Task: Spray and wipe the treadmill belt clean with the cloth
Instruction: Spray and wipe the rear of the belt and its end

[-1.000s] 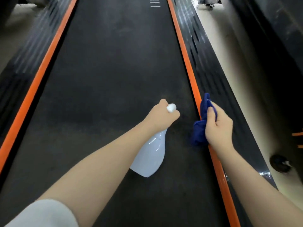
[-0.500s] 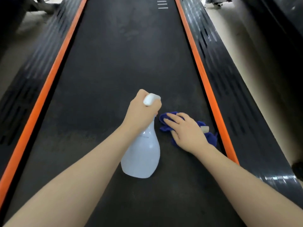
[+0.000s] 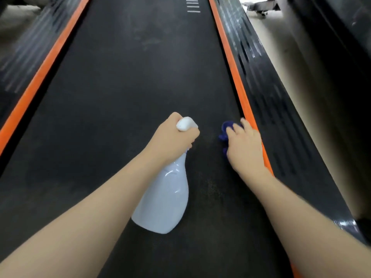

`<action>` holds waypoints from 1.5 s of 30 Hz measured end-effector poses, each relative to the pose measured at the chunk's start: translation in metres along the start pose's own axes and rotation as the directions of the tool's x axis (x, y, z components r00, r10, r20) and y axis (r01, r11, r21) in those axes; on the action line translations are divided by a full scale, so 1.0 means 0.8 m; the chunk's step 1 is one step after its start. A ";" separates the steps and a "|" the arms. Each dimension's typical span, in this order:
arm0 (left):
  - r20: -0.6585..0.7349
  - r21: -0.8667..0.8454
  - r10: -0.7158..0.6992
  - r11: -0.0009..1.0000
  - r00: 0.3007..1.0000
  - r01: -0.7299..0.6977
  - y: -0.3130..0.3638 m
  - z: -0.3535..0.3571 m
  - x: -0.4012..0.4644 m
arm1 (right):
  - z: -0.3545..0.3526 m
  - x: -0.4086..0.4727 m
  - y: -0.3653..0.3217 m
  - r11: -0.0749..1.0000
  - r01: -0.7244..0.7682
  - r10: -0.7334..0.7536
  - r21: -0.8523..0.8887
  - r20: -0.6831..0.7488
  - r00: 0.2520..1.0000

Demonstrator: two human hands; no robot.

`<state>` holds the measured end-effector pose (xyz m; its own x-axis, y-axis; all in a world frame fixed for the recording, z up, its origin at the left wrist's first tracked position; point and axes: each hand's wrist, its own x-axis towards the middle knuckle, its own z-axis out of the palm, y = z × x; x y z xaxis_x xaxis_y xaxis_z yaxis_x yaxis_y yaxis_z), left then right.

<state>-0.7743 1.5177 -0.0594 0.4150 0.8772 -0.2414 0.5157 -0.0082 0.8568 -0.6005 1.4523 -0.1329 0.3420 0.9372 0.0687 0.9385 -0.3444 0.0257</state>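
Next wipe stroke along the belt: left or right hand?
Right. The right hand already presses the blue cloth flat on the belt beside the orange strip. The left hand grips the spray bottle.

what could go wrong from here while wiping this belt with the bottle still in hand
1. The right hand presses the blue cloth right beside the orange edge strip; fingers may catch on that edge.
2. The left hand holds the spray bottle tilted low over the belt; it may bump the belt or drip.
3. Pale smudges farther up the belt look unwiped, so that stretch could get missed.
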 end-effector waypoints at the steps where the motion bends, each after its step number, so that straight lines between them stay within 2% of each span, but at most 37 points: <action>1: -0.008 0.006 0.002 1.000 1.000 -0.002 -0.001 0.000 0.003 | 0.003 0.020 0.003 0.999 -0.031 0.031 0.013 -0.023 0.999; 4: -0.043 -0.008 0.008 1.000 0.999 -0.008 -0.002 -0.001 0.005 | 0.000 0.050 0.000 0.998 -0.046 0.046 -0.038 0.001 0.999; 6: -0.053 -0.025 0.012 1.000 0.999 -0.014 0.000 -0.001 -0.002 | -0.002 0.039 0.004 0.999 0.032 -0.032 -0.015 -0.010 0.999; 8: -0.056 -0.025 -0.001 1.000 0.998 0.000 -0.002 -0.005 -0.012 | 0.000 0.009 -0.001 0.979 0.151 -0.145 0.136 -0.051 0.988; 9: -0.056 -0.022 -0.014 1.000 0.998 0.013 -0.005 -0.007 -0.019 | 0.000 -0.012 -0.010 0.951 0.243 -0.234 0.192 -0.067 0.970; 11: -0.049 -0.033 -0.047 0.998 0.998 0.045 -0.017 -0.013 -0.031 | -0.001 -0.043 -0.029 0.857 0.471 -0.454 0.208 -0.125 0.882; 13: -0.042 -0.054 -0.098 0.994 0.994 0.095 -0.031 -0.021 -0.044 | -0.004 -0.037 -0.041 0.794 0.579 -0.569 0.187 -0.108 0.815; 14: -0.039 -0.066 -0.117 0.991 0.992 0.114 -0.037 -0.025 -0.049 | -0.009 -0.020 -0.041 0.825 0.535 -0.534 0.184 -0.054 0.843; 16: -0.059 -0.083 -0.126 0.989 0.990 0.120 -0.049 -0.038 -0.061 | -0.011 0.015 -0.041 0.942 0.313 -0.318 0.124 0.024 0.948; 17: -0.079 -0.086 -0.120 0.990 0.990 0.113 -0.054 -0.046 -0.068 | -0.012 0.021 -0.047 0.970 0.220 -0.224 0.098 0.023 0.974; 18: -0.097 -0.088 -0.117 0.990 0.988 0.109 -0.060 -0.055 -0.076 | -0.012 0.017 -0.061 0.975 0.208 -0.209 0.077 0.008 0.978; 19: -0.109 -0.088 -0.121 0.990 0.987 0.112 -0.065 -0.065 -0.083 | -0.014 0.002 -0.080 0.957 0.280 -0.280 0.072 -0.010 0.960; 20: -0.120 -0.081 -0.127 0.990 0.985 0.118 -0.071 -0.076 -0.090 | -0.013 -0.019 -0.102 0.909 0.410 -0.410 0.074 -0.016 0.912; 22: -0.152 -0.062 -0.146 0.988 0.978 0.138 -0.084 -0.096 -0.102 | -0.013 -0.068 -0.133 0.740 0.649 -0.653 0.178 -0.041 0.756; 24: -0.187 -0.069 -0.162 0.986 0.969 0.152 -0.097 -0.116 -0.111 | -0.017 -0.078 -0.146 0.648 0.737 -0.743 0.192 -0.050 0.667; 25: -0.206 -0.090 -0.167 0.984 0.964 0.151 -0.104 -0.125 -0.116 | -0.015 -0.063 -0.147 0.663 0.734 -0.737 0.150 -0.042 0.674; 26: -0.223 -0.112 -0.168 0.983 0.960 0.146 -0.109 -0.132 -0.120 | -0.015 -0.045 -0.149 0.743 0.663 -0.666 0.097 -0.002 0.746; 27: -0.244 -0.127 -0.166 0.982 0.955 0.139 -0.112 -0.138 -0.124 | -0.012 -0.026 -0.151 0.856 0.511 -0.514 0.079 0.024 0.858; 28: -0.266 -0.136 -0.164 0.982 0.950 0.132 -0.115 -0.143 -0.128 | -0.012 -0.012 -0.157 0.928 0.366 -0.368 0.063 0.011 0.930; 29: -0.288 -0.140 -0.162 0.982 0.944 0.126 -0.117 -0.146 -0.132 | -0.013 -0.005 -0.168 0.959 0.279 -0.278 0.046 -0.021 0.960; 30: -0.310 -0.142 -0.161 0.982 0.937 0.122 -0.119 -0.149 -0.135 | -0.015 -0.011 -0.185 0.962 0.267 -0.266 0.051 -0.031 0.963; 31: -0.328 -0.148 -0.164 0.981 0.930 0.121 -0.120 -0.152 -0.138 | -0.014 -0.028 -0.206 0.940 0.337 -0.336 0.048 -0.028 0.942; 32: -0.341 -0.151 -0.168 0.981 0.925 0.122 -0.120 -0.154 -0.141 | -0.011 -0.053 -0.227 0.884 0.465 -0.464 0.056 -0.030 0.885; 34: -0.359 -0.136 -0.159 0.984 0.920 0.117 -0.124 -0.158 -0.146 | -0.013 -0.110 -0.251 0.714 0.685 -0.688 0.142 -0.038 0.725; 36: -0.372 -0.133 -0.157 0.984 0.915 0.115 -0.131 -0.163 -0.152 | -0.014 -0.107 -0.251 0.612 0.762 -0.769 0.212 -0.068 0.636; 37: -0.376 -0.143 -0.165 0.982 0.912 0.119 -0.133 -0.168 -0.157 | -0.014 -0.085 -0.247 0.649 0.733 -0.739 0.203 -0.058 0.671; 39: -0.395 -0.163 -0.175 0.980 0.902 0.118 -0.138 -0.179 -0.168 | -0.012 -0.037 -0.237 0.854 0.497 -0.504 0.152 0.006 0.864; 40: -0.410 -0.156 -0.170 0.981 0.896 0.115 -0.142 -0.184 -0.174 | -0.015 -0.020 -0.236 0.920 0.371 -0.376 0.124 0.015 0.927; 41: -0.431 -0.137 -0.160 0.984 0.888 0.112 -0.147 -0.190 -0.178 | -0.018 -0.015 -0.242 0.952 0.286 -0.290 0.108 0.025 0.957; 42: -0.445 -0.119 -0.157 0.986 0.882 0.115 -0.151 -0.195 -0.183 | -0.019 -0.022 -0.255 0.952 0.288 -0.292 0.102 0.026 0.956; 43: -0.455 -0.114 -0.159 0.986 0.876 0.120 -0.155 -0.199 -0.187 | -0.021 -0.040 -0.272 0.927 0.365 -0.369 0.088 0.037 0.929; 44: -0.455 -0.127 -0.166 0.985 0.875 0.121 -0.160 -0.201 -0.189 | -0.022 -0.063 -0.287 0.867 0.492 -0.496 0.078 0.040 0.868; 45: -0.454 -0.147 -0.181 0.981 0.873 0.127 -0.162 -0.202 -0.191 | -0.025 -0.089 -0.298 0.773 0.629 -0.633 0.078 0.039 0.773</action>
<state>-1.0259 1.4622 -0.0601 -0.0712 0.9847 -0.1588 0.4482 0.1738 0.8769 -0.8497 1.4668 -0.1240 -0.3276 0.9448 -0.0024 0.9447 0.3275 -0.0146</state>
